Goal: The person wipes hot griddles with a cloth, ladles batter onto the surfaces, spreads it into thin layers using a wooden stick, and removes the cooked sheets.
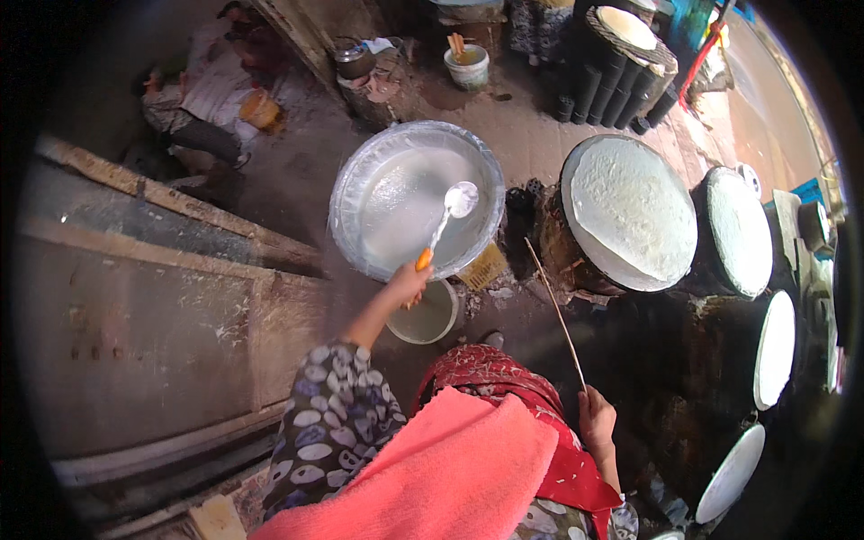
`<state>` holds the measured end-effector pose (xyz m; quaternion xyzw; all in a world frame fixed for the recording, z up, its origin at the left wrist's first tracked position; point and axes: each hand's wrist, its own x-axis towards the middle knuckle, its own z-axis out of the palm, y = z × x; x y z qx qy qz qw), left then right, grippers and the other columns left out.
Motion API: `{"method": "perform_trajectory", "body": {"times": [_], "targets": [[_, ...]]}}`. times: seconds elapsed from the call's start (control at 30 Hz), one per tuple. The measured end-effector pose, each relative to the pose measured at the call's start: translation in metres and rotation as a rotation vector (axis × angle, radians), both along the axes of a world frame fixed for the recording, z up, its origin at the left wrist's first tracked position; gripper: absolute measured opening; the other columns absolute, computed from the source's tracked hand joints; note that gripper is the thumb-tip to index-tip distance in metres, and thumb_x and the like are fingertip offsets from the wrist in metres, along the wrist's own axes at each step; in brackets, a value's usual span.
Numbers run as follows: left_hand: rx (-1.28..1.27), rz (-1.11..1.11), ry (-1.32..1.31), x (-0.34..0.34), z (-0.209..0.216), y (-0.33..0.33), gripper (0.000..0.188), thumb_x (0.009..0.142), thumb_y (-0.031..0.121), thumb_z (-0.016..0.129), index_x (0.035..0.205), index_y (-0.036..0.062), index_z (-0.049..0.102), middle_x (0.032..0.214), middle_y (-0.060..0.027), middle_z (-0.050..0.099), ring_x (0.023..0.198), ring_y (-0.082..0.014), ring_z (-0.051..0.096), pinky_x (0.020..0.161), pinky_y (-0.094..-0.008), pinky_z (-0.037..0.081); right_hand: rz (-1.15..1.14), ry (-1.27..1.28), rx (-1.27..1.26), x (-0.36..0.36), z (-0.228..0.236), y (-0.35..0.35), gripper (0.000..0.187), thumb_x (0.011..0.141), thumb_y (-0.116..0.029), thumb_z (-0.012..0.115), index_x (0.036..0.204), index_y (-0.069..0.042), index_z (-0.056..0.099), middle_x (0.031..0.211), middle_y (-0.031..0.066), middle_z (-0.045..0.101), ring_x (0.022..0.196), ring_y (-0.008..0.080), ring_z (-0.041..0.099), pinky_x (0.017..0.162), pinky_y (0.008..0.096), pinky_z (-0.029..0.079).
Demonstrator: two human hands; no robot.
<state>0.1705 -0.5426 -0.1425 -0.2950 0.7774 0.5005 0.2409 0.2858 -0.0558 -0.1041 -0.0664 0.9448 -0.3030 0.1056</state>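
My left hand [409, 284] is closed round the orange handle of a ladle [462, 199]. The ladle's white-coated bowl is over a wide basin [349, 236] holding thin, milky white liquid. A long thin stick [555, 310] is gripped near its lower end by my right hand [596, 419]. Its far tip points up toward the nearest round cooking surface [630, 216], which is covered by a white, bubbly layer. The stick's tip is beside that surface, on its left. A white bucket [423, 315] stands just below the basin, partly hidden by my left hand.
More round white-topped griddles [740, 232] curve down along the right. A yellow crate [483, 267] sits under the basin's right side. Behind are a small white bucket [467, 67] and a stand with a round white sheet [627, 28]. Wooden boards [162, 202] line the left; people sit at the far left.
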Motion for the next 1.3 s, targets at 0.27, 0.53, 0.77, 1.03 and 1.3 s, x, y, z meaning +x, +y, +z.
{"method": "perform_trajectory", "body": {"times": [0.27, 0.53, 0.77, 1.03, 1.3], "targets": [[-0.713, -0.646, 0.095, -0.059, -0.062, -0.069, 0.035, 0.089, 0.033, 0.062, 0.103, 0.0011, 0.057, 0.095, -0.0228, 0.067, 0.089, -0.0363, 0.066, 0.082, -0.0446, 0.051, -0.057, -0.067, 0.067, 0.022, 0.007, -0.037, 0.020, 0.091, -0.018, 0.057, 0.103, -0.005, 0.064, 0.089, 0.0168, 0.067, 0.079, 0.0363, 0.065, 0.066, 0.0420, 0.052], [0.575, 0.155, -0.399, 0.037, -0.052, -0.058, 0.041, 0.093, 0.051, 0.054, 0.090, 0.0101, 0.051, 0.058, 0.0024, 0.044, 0.040, -0.0089, 0.041, 0.038, -0.0259, 0.038, -0.137, -0.280, -0.193, -0.013, -0.028, -0.086, 0.022, 0.095, -0.020, 0.055, 0.087, -0.001, 0.062, 0.066, 0.0222, 0.055, 0.057, 0.0359, 0.058, 0.053, 0.0428, 0.044], [1.807, 0.771, -0.213, 0.078, 0.040, 0.008, 0.038, 0.103, 0.040, 0.037, 0.097, 0.0029, 0.043, 0.059, 0.0030, 0.035, 0.039, -0.0040, 0.035, 0.037, -0.0170, 0.032, -0.159, -0.873, -0.744, -0.079, -0.044, -0.171, 0.036, 0.100, -0.036, 0.048, 0.087, -0.004, 0.058, 0.058, -0.0010, 0.047, 0.044, 0.0095, 0.042, 0.040, 0.0265, 0.034], [1.961, 0.428, 0.184, 0.091, 0.191, 0.005, 0.040, 0.104, 0.042, 0.029, 0.099, 0.0040, 0.041, 0.059, 0.0025, 0.037, 0.038, -0.0041, 0.035, 0.034, -0.0183, 0.033, 0.003, -0.709, -1.015, -0.113, 0.050, -0.220, 0.042, 0.098, -0.043, 0.049, 0.085, -0.005, 0.056, 0.057, -0.0012, 0.046, 0.044, 0.0092, 0.041, 0.040, 0.0256, 0.033], [1.880, 0.282, 0.683, 0.101, 0.144, -0.010, 0.038, 0.102, 0.044, 0.034, 0.100, 0.0069, 0.043, 0.057, 0.0029, 0.037, 0.034, -0.0046, 0.031, 0.031, -0.0202, 0.031, 0.459, 0.347, -0.620, -0.116, 0.115, -0.231, 0.026, 0.095, -0.020, 0.052, 0.076, -0.002, 0.051, 0.065, 0.0223, 0.054, 0.060, 0.0444, 0.054, 0.051, 0.0459, 0.041]]}}
